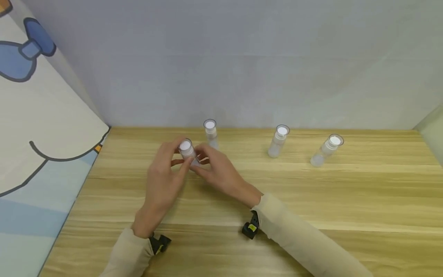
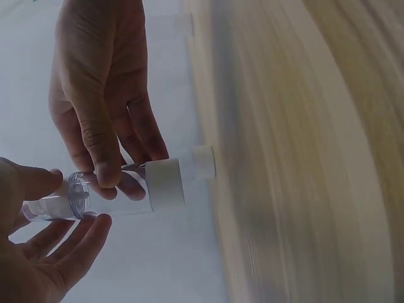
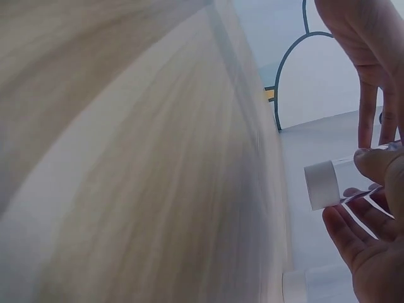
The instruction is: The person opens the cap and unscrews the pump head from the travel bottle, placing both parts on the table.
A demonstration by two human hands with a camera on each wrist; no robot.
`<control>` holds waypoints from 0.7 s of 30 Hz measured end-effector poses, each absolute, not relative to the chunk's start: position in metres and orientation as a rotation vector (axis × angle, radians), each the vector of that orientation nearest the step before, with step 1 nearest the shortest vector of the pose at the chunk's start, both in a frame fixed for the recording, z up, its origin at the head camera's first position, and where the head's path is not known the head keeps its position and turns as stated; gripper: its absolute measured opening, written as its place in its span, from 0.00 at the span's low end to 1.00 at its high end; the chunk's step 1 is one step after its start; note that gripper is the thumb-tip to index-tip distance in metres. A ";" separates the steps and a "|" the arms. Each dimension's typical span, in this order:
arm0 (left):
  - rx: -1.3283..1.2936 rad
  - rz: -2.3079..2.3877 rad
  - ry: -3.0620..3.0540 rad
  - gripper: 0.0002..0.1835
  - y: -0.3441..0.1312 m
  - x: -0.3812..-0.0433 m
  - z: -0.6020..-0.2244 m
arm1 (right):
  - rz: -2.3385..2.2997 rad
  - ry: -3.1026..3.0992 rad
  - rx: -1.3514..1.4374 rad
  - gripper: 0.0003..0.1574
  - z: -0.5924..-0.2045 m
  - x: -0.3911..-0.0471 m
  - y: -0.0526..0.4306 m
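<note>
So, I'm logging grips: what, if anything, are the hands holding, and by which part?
A clear bottle: the left hand grips near its top, the right hand its body above the white base.

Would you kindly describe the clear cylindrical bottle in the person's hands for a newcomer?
Over the wood-grain tabletop, the left hand and right hand meet left of the head view's centre. Between them is the clear cylindrical bottle with a white base; unlike three similar bottles nearby, it alone is held.
</note>
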State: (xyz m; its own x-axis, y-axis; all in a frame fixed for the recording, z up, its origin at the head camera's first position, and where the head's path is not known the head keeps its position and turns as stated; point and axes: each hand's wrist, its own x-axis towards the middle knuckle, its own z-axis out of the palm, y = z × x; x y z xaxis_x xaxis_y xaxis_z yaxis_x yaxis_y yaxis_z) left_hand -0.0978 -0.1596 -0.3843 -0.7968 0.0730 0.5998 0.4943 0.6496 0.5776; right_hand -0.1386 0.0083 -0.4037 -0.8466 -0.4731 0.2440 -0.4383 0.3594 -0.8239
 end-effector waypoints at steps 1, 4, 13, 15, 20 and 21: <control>-0.449 -1.039 -2.336 0.27 -0.158 -0.097 -0.384 | -1.539 2.557 -0.857 0.24 -0.404 -0.138 0.010; -0.478 -1.064 -2.341 0.27 -0.153 -0.093 -0.384 | -1.553 2.549 -0.852 0.24 -0.404 -0.134 0.016; -0.558 -1.121 -2.316 0.29 -0.136 -0.084 -0.388 | -1.515 2.592 -0.820 0.24 -0.405 -0.119 0.040; -0.568 -1.136 -2.315 0.29 -0.133 -0.082 -0.388 | -1.516 2.605 -0.832 0.23 -0.404 -0.116 0.045; -0.594 -1.178 -2.292 0.30 -0.124 -0.077 -0.387 | -1.499 2.649 -0.866 0.23 -0.402 -0.109 0.056; -0.602 -1.186 -2.285 0.30 -0.122 -0.076 -0.388 | -1.491 2.661 -0.865 0.23 -0.402 -0.107 0.059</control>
State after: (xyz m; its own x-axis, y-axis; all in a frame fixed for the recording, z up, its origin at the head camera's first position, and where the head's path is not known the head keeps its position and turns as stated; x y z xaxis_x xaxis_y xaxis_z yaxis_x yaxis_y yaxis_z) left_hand -0.0761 -0.1219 -0.3876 -0.7812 0.1557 0.6045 0.5840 0.5242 0.6198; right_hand -0.1069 0.0586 -0.4019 -0.8507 -0.4445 0.2808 -0.4715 0.4087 -0.7814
